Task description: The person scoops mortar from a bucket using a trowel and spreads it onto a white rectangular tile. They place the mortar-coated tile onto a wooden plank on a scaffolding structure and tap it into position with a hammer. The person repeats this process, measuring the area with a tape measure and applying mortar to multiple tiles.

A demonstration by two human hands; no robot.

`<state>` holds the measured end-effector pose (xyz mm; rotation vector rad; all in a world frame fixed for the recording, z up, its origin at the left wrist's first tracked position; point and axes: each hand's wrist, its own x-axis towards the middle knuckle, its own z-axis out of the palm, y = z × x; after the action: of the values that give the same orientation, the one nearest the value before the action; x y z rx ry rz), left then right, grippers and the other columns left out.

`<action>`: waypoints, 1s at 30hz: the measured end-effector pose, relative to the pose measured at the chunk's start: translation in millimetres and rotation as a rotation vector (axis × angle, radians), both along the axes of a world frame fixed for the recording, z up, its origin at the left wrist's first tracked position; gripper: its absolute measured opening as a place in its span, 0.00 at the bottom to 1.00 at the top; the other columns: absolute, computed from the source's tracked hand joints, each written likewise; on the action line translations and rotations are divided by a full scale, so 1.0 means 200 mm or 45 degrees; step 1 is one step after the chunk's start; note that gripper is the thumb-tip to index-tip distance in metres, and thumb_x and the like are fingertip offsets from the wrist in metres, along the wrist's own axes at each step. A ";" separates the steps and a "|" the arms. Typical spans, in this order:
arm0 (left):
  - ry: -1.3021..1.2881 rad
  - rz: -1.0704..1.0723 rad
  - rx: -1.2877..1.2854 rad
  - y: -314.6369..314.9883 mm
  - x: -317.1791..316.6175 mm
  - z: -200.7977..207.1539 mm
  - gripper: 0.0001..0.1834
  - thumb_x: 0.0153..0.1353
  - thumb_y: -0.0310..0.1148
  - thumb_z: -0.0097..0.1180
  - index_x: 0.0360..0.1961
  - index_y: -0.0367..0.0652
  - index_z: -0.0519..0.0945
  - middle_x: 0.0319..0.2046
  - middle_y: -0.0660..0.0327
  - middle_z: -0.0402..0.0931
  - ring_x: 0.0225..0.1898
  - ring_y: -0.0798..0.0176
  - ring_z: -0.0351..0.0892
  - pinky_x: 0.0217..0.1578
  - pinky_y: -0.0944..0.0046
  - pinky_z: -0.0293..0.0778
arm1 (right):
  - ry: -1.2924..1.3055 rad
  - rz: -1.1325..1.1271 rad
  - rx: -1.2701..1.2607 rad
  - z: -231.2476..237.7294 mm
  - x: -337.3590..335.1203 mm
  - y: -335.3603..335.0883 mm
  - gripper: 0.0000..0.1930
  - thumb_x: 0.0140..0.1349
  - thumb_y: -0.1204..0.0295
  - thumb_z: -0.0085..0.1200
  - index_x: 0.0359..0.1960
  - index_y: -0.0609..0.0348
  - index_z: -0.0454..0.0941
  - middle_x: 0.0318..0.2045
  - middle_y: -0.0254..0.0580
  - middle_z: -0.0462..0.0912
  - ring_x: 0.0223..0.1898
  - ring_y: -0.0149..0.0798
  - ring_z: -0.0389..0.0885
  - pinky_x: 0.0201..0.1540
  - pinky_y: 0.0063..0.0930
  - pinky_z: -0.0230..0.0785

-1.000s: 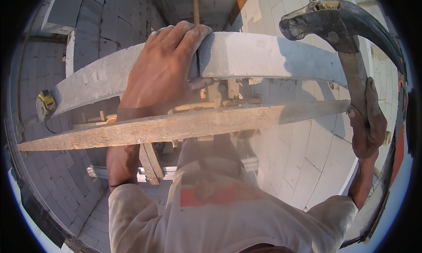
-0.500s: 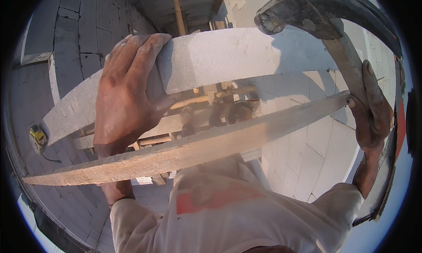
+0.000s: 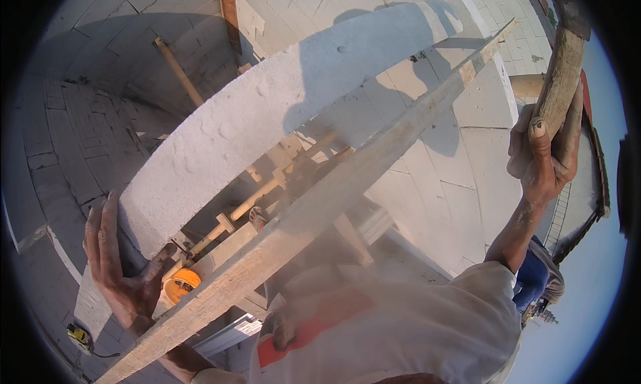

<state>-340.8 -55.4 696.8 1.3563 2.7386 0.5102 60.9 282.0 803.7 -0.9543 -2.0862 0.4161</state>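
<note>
A pale aerated concrete block (image 3: 227,124) spans the upper middle as a curved-looking band, casting no grip marks but lit white with shadow at its right. At its lower left end is my left hand (image 3: 123,270), fingers along one side and thumb at the other, cupped round the end. My right hand (image 3: 544,154) is closed round the wooden handle of a hammer (image 3: 561,77), raised at the upper right; its dark head is partly cut off by the picture's edge. A long wooden board (image 3: 314,210) slants across from lower left to upper right, passing over my left forearm.
A yellow-and-black tape measure (image 3: 80,337) lies at the lower left. Below the block are wooden poles (image 3: 220,230) and a round orange object (image 3: 180,285). Pale block walls (image 3: 461,190) surround this. At the far right shows a person in blue clothing (image 3: 531,274).
The view has turned. My left hand has moved from the block's top to its left end. The hammer has gone further to the upper right, still in my right hand.
</note>
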 end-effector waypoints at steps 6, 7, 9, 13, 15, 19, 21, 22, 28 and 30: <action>0.450 -0.361 -0.125 0.14 0.05 0.07 0.58 0.36 0.63 0.81 0.74 0.65 0.75 0.74 0.66 0.72 0.77 0.53 0.67 0.84 0.38 0.45 | 0.075 0.049 -0.007 -0.05 0.22 0.02 0.35 0.73 0.67 0.62 0.79 0.60 0.65 0.46 0.50 0.88 0.22 0.23 0.77 0.22 0.19 0.71; 0.438 -0.396 -0.130 0.18 0.08 0.08 0.56 0.42 0.69 0.76 0.74 0.67 0.74 0.75 0.68 0.71 0.78 0.60 0.66 0.85 0.40 0.40 | 0.075 0.015 -0.019 -0.04 0.25 0.03 0.31 0.74 0.68 0.62 0.77 0.58 0.69 0.59 0.54 0.85 0.22 0.21 0.76 0.23 0.17 0.71; 0.484 -0.451 -0.081 0.31 0.16 0.06 0.55 0.45 0.72 0.73 0.75 0.66 0.74 0.76 0.67 0.70 0.78 0.59 0.65 0.85 0.40 0.41 | -0.035 0.038 0.104 -0.02 0.28 0.04 0.32 0.73 0.67 0.63 0.77 0.59 0.70 0.52 0.53 0.87 0.27 0.27 0.83 0.29 0.23 0.78; 0.362 -0.521 0.081 0.63 0.35 0.02 0.54 0.52 0.76 0.67 0.77 0.64 0.72 0.76 0.59 0.67 0.77 0.51 0.65 0.83 0.36 0.47 | -0.093 0.061 0.093 -0.03 0.25 0.09 0.27 0.72 0.68 0.64 0.70 0.63 0.76 0.53 0.51 0.89 0.46 0.37 0.89 0.46 0.37 0.83; 0.389 -0.466 0.070 0.75 0.44 -0.02 0.54 0.54 0.77 0.65 0.78 0.62 0.71 0.73 0.52 0.68 0.75 0.45 0.66 0.80 0.34 0.52 | -0.243 0.096 0.160 -0.07 0.21 0.13 0.24 0.73 0.68 0.63 0.67 0.64 0.79 0.50 0.49 0.89 0.48 0.38 0.88 0.49 0.38 0.82; 0.393 -0.388 0.050 0.82 0.52 -0.02 0.52 0.59 0.74 0.63 0.78 0.58 0.70 0.67 0.42 0.69 0.72 0.36 0.68 0.75 0.30 0.60 | -0.805 0.151 0.178 -0.12 0.20 0.21 0.21 0.76 0.66 0.60 0.67 0.56 0.80 0.41 0.47 0.90 0.42 0.46 0.87 0.50 0.42 0.81; 0.404 -0.435 0.095 0.81 0.53 -0.01 0.49 0.61 0.67 0.66 0.78 0.56 0.71 0.65 0.40 0.70 0.70 0.35 0.69 0.74 0.31 0.61 | -0.814 0.054 0.152 -0.13 0.21 0.22 0.21 0.76 0.65 0.59 0.68 0.51 0.80 0.41 0.47 0.89 0.43 0.48 0.87 0.53 0.44 0.80; 0.410 -0.444 0.113 0.81 0.53 0.00 0.47 0.62 0.64 0.67 0.78 0.55 0.71 0.64 0.39 0.70 0.69 0.34 0.70 0.73 0.31 0.61 | -0.741 0.014 0.248 -0.12 0.21 0.21 0.21 0.76 0.65 0.59 0.68 0.48 0.80 0.41 0.47 0.89 0.43 0.49 0.87 0.54 0.45 0.79; 0.428 -0.477 0.196 0.81 0.53 -0.02 0.43 0.59 0.43 0.71 0.77 0.52 0.73 0.60 0.40 0.72 0.64 0.34 0.74 0.70 0.34 0.65 | -0.876 -0.001 0.016 -0.10 0.17 0.16 0.22 0.76 0.64 0.59 0.69 0.48 0.79 0.43 0.49 0.89 0.45 0.50 0.87 0.53 0.44 0.79; 0.482 -0.489 0.199 0.81 0.52 -0.03 0.43 0.59 0.42 0.72 0.76 0.52 0.73 0.60 0.41 0.73 0.64 0.35 0.74 0.70 0.35 0.66 | -0.868 -0.094 -0.126 -0.10 0.21 0.13 0.23 0.76 0.63 0.60 0.70 0.49 0.78 0.48 0.51 0.89 0.48 0.51 0.88 0.56 0.43 0.79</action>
<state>-237.0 106.3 691.2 2.1550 2.6315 0.4889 102.1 308.3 784.3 -1.3653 -2.6374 0.1622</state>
